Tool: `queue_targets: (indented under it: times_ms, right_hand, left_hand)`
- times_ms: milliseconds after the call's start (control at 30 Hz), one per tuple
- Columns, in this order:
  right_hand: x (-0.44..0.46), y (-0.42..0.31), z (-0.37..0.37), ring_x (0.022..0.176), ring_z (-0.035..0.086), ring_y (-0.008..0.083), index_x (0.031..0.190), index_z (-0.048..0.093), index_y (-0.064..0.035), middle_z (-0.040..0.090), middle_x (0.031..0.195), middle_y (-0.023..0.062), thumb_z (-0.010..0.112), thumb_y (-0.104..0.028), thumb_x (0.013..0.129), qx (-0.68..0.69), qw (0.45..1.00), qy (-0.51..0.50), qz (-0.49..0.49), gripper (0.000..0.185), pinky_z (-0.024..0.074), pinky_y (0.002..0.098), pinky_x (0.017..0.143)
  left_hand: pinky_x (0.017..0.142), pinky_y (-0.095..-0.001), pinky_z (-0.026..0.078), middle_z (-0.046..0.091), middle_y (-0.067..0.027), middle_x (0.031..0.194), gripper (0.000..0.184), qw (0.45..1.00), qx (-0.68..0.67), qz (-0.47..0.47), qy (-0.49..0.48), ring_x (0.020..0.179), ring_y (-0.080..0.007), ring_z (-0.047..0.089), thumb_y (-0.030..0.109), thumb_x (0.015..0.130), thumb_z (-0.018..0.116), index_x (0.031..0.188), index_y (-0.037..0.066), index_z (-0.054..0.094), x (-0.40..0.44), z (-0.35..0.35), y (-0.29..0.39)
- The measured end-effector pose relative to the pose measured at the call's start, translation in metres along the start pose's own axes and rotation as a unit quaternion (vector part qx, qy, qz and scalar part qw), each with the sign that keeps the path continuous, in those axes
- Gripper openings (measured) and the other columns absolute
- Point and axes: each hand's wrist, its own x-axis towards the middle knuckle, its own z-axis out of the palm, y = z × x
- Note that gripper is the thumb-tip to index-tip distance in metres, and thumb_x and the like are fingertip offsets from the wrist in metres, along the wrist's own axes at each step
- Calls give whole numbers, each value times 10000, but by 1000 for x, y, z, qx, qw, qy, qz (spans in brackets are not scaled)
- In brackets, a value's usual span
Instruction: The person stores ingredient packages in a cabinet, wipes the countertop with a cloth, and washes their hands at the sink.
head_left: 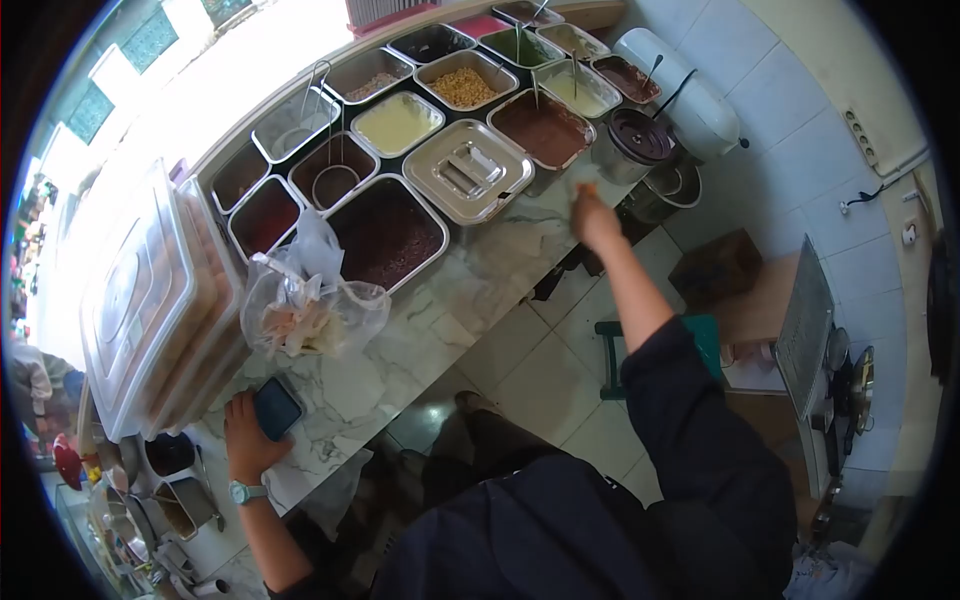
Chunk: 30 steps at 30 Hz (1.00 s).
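My left hand [252, 440], with a watch [247, 492] on its wrist, rests on the marble counter [400, 350]. Its fingers and thumb are spread around the near corner of a dark phone [277, 408]; I see no firm grip. My right hand [596, 215] is closed at the counter's edge, close to a clear jar with a dark lid [640, 137]. A small orange-brown bit shows at its fingertips, too blurred to name. Nearby sit a metal pan of brown paste [543, 130] and a lidded metal pan [468, 170].
Several metal pans with fillings line the counter's back, including chopped yellow bits [462, 88] and dark red sauce [390, 235]. A plastic bag [310, 310] lies before them. Stacked clear boxes [150, 300] stand left. A green stool [700, 345] and wooden cabinet [760, 310] are on the right.
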Motion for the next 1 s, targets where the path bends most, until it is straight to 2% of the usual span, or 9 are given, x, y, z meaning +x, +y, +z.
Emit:
queue_targets:
  times_ms: [200,300,333,433,600,633,767,833,1000]
  right_hand:
    - [-130,-121,-10,549,572,302,848,538,36,553,620,174,503,-48,726,45,950,25,-308,151,471,388,483]
    - [-68,-37,0,568,583,306,829,564,19,579,627,161,469,-78,800,-70,988,-87,-105,139,464,375,493]
    - [-49,-12,-11,587,594,321,885,582,16,600,665,174,429,-117,842,50,996,-76,17,208,467,403,508]
    - [-23,75,10,770,600,372,969,568,18,614,824,217,429,-232,859,-115,979,-154,-70,307,483,435,640]
    - [-152,-143,-40,793,577,376,895,594,4,575,855,258,483,-181,811,-33,807,-493,-323,232,450,417,700]
    - [-169,-174,-20,736,559,386,888,593,12,551,771,261,457,-159,820,155,749,-456,-454,229,435,420,651]
    - [-219,-341,-17,765,550,357,1108,506,-4,553,811,194,458,-119,816,157,720,-202,-645,316,442,434,665]
    - [-246,-407,25,809,550,370,1094,512,9,561,842,216,460,-100,813,62,715,-181,-673,305,448,433,706]
    - [-365,-510,-43,832,545,388,1084,527,15,565,911,234,456,-50,836,387,560,-110,-724,266,438,415,740]
  left_hand:
    - [970,-441,292,424,-177,1177,762,999,-25,28,-6,1122,-362,376,111,488,638,1211,57,401,14,5,0]
    - [1022,-453,233,408,-175,1219,721,997,0,-15,81,1155,-361,357,53,550,613,1239,98,405,-11,-3,16]
    - [1033,-456,217,405,-172,1227,703,993,-30,-48,104,1164,-359,352,41,574,605,1245,103,404,-25,-10,29]
    - [1002,-437,273,418,-163,1220,601,971,-106,-96,191,1156,-346,368,81,644,585,1225,93,429,-92,5,56]
    - [947,-478,329,479,-133,1108,503,909,-219,-259,243,1044,-311,465,116,668,597,1157,105,480,-228,94,122]
    - [947,-478,329,479,-133,1108,503,900,-212,-286,252,1044,-311,465,116,668,597,1157,105,480,-254,103,140]
    - [956,-467,321,506,-114,1085,459,832,-255,-419,260,1026,-273,491,130,707,575,1157,113,483,-333,123,198]
    - [960,-463,317,515,-110,1075,449,789,-248,-480,292,1018,-262,500,133,718,569,1158,114,484,-369,134,228]
    - [863,-376,388,567,-91,1003,357,605,-212,-651,406,934,-248,541,99,725,569,1080,83,542,-458,152,294]
